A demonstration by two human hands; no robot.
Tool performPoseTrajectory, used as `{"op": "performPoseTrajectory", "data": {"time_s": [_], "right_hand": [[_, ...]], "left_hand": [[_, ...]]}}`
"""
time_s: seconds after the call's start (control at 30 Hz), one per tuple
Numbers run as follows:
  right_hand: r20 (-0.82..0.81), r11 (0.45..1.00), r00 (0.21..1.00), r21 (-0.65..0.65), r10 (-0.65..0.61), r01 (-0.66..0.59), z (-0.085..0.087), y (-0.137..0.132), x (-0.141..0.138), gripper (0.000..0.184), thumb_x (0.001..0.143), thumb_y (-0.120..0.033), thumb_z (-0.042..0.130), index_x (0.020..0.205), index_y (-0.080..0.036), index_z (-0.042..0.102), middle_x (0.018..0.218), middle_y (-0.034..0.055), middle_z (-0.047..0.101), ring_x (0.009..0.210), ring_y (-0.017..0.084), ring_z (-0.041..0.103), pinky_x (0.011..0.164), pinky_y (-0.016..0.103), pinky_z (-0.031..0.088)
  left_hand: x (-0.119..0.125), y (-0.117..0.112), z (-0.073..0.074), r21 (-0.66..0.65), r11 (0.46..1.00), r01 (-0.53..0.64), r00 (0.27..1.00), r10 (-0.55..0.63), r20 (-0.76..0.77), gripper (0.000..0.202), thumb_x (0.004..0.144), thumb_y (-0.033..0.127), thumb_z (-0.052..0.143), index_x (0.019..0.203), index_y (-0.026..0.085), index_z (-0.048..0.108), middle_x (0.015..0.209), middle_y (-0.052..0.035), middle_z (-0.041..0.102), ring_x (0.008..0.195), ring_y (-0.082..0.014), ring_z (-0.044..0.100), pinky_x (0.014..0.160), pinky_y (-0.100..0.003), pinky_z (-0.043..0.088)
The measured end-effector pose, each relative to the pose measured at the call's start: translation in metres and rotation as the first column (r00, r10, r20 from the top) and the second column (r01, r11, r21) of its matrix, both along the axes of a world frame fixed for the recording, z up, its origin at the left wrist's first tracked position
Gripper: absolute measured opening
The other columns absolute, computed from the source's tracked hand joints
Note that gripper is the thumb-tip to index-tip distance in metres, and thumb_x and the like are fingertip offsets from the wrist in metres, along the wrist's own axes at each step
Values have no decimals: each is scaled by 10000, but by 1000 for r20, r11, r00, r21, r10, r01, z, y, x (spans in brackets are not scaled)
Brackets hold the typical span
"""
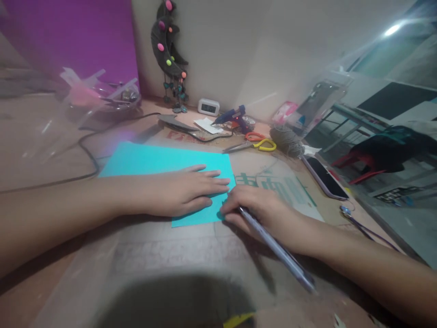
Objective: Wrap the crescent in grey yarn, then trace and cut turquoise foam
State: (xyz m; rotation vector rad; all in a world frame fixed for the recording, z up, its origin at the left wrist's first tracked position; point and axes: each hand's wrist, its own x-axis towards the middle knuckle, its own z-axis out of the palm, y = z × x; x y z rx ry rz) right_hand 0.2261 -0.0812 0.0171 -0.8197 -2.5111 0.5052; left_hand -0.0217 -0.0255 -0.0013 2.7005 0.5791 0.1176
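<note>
A turquoise sheet of paper (150, 159) lies on the covered table. My left hand (191, 189) rests flat across it with the fingers stretched toward its right edge. At that right edge is my right hand (256, 205), its fingertips touching the paper near the lower right corner. A silvery-purple pen (276, 248) is held in this hand, slanting back toward me. The fingertips hide the pen's front end, so I cannot see whether it meets the paper.
Behind the paper lie scissors (262, 145), a glue gun (235, 117), grey yarn (287, 140) and a small digital clock (209, 107). A phone (326, 177) is at the right edge. A dark cable (87, 155) runs along the left. A plastic-wrapped bundle (102, 95) stands back left.
</note>
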Motion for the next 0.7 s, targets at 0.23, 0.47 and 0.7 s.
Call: {"op": "performPoseTrajectory", "data": {"time_s": [0.23,0.47,0.7], "right_hand": [[78,990,997,140,6,-17,5,-6,1,120,1017,-169,531,964,-182,638,934,64,677,832,165,609,742,276,479],[250,995,967,95,-53,29,16,-6,6,92,984,-158,548,1002,-187,634,967,77,671,856,199,602,758,309,464],[257,1000,966,5,-21,21,19,-12,7,130,1029,-177,502,1013,-195,630,951,57,665,823,180,600,748,295,467]], "left_hand": [[0,3,-4,4,1000,-6,999,6,41,496,1079,355,400,1570,315,449,1659,-11,400,1571,-247,305,1307,-518,139],[1,3,-3,36,999,-2,1000,2,8,510,1086,384,368,1588,311,419,1673,-12,372,1581,-238,280,1305,-494,126],[1,3,-4,7,1000,-6,1000,6,25,505,1081,377,391,1581,320,433,1659,-13,398,1572,-247,299,1307,-508,132]]}}
